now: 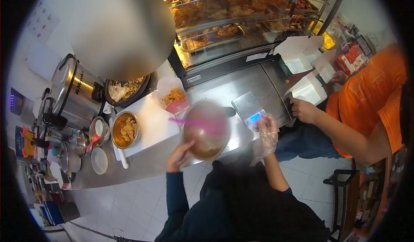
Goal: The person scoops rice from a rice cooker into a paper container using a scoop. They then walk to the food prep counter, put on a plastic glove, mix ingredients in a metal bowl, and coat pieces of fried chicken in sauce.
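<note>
My left hand (pixel 180 155) grips the rim of a round metal mixing bowl (pixel 206 140) above the counter's front edge. The bowl is smeared by motion, and a blurred pink utensil (pixel 202 124) shows across it. My right hand (pixel 268 134), in a clear plastic glove, is beside the lit display of a flat digital scale (pixel 249 105). Its fingers are curled together; what they hold, if anything, is hidden. Left of the mixing bowl, a paper box (pixel 177 107) with fried pieces stands by a white cutting board (pixel 152 132). A smaller metal bowl (pixel 125 129) holds fried chicken pieces.
At the right, a co-worker in an orange shirt (pixel 366 99) has hands near open cartons (pixel 308 88). A heated glass display case (pixel 241 15) lines the back. A large pot (pixel 77 88), a dark mortar (pixel 140 93) and small bowls (pixel 99 161) crowd the left side.
</note>
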A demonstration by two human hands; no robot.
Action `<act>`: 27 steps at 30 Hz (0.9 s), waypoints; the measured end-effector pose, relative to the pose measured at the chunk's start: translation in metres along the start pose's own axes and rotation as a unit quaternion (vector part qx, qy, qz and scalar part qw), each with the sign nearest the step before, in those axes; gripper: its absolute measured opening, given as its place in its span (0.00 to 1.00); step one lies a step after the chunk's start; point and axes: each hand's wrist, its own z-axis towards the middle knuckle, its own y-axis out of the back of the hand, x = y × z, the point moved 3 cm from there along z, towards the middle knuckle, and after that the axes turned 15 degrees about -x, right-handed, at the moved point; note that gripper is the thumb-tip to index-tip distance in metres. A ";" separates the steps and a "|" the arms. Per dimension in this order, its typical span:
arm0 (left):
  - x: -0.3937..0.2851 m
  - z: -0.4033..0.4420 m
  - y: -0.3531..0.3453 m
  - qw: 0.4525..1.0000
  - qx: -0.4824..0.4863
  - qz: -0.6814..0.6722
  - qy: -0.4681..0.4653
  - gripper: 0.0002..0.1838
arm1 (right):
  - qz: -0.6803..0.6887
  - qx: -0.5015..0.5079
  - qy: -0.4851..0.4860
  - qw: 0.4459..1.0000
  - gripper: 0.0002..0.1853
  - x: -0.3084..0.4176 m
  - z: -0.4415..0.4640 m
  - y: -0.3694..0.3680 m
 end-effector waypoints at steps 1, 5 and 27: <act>-0.002 0.020 -0.029 0.999 0.030 -0.008 0.010 0.19 | 0.003 -0.026 -0.009 1.000 0.11 0.000 0.000 0.006; 0.029 0.108 -0.118 0.992 0.118 0.007 0.031 0.22 | -0.044 -0.135 -0.062 0.988 0.12 -0.015 -0.003 0.038; 0.028 0.122 -0.107 0.962 0.022 0.265 -0.054 0.48 | -0.068 -0.131 -0.190 0.970 0.20 -0.078 0.012 0.037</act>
